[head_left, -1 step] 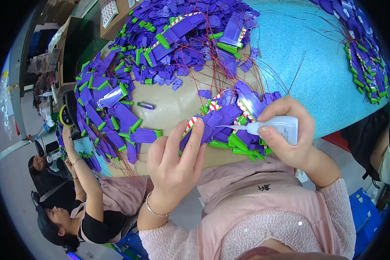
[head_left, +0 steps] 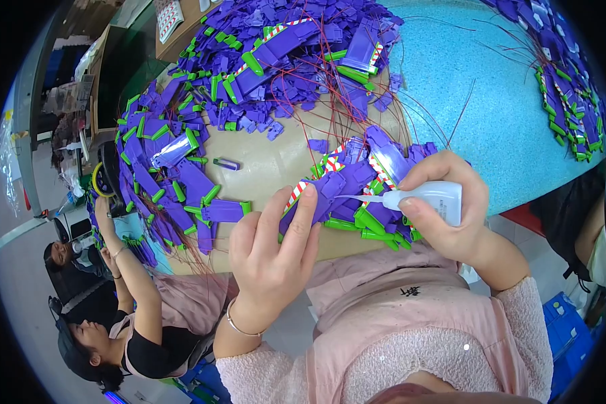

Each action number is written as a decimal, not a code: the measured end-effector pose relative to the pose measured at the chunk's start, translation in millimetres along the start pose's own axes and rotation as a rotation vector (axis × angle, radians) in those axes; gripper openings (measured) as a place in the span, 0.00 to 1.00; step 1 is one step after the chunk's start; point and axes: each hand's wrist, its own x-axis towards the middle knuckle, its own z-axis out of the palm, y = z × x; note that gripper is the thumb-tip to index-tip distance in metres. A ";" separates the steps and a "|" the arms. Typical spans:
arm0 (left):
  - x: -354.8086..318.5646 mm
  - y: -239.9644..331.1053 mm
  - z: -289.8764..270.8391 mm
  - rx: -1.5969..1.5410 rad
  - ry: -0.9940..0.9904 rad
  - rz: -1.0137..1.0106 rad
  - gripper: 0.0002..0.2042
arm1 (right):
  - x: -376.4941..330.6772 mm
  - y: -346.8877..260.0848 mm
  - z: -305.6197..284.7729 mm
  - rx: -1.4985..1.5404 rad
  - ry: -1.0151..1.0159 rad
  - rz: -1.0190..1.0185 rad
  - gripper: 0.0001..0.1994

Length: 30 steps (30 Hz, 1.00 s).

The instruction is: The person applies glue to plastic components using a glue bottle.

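Observation:
In my left hand (head_left: 271, 248) is a flat purple plastic wing piece (head_left: 325, 193) with a red-and-white striped edge. My index finger lies along its top, and the other fingers are bent around its near end. My right hand (head_left: 453, 237) pinches a small translucent white squeeze bottle (head_left: 443, 200) between thumb and fingers, tilted on its side. Its long thin nozzle (head_left: 362, 197) points left, with the tip at or just above the wing piece's surface; touching or apart, I cannot tell. Under and behind it lie more purple wing pieces with green tubular ends (head_left: 376, 222).
A large heap of purple and green parts (head_left: 276, 60) with thin red wires covers the far table. Another pile (head_left: 175, 161) lies left, and more parts (head_left: 565, 101) sit far right on a blue sheet (head_left: 444, 81). A co-worker (head_left: 141, 303) works at the left.

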 end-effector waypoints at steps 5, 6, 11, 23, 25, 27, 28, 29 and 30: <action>-2.7 1.6 -0.7 0.021 0.001 -0.009 0.24 | -0.3 2.9 -3.0 -0.018 0.004 0.020 0.09; -3.0 1.8 -1.1 0.043 0.012 -0.003 0.24 | -0.1 4.0 -4.9 -0.027 0.002 -0.010 0.09; -2.0 5.2 0.2 0.149 0.084 0.054 0.22 | 0.1 3.4 -4.6 0.007 0.056 -0.059 0.09; 6.6 11.7 3.2 0.185 0.137 0.040 0.20 | -2.1 1.2 -11.2 0.086 0.080 -0.054 0.09; 14.1 18.9 4.0 -0.086 -0.105 -0.034 0.22 | -4.3 3.4 -14.4 0.124 0.154 -0.046 0.09; 19.8 15.1 2.5 -0.155 -0.108 -0.018 0.23 | -4.9 4.3 -16.5 0.128 0.160 -0.035 0.09; 23.3 12.0 3.7 -0.240 -0.122 0.002 0.23 | -5.6 5.5 -17.3 0.123 0.173 -0.009 0.09; 30.4 3.5 1.7 -0.258 -0.023 -0.001 0.20 | -5.8 5.5 -16.8 0.122 0.175 -0.011 0.09; 41.4 -12.1 5.2 -0.186 0.069 0.028 0.17 | -5.7 5.9 -16.0 0.106 0.170 -0.006 0.08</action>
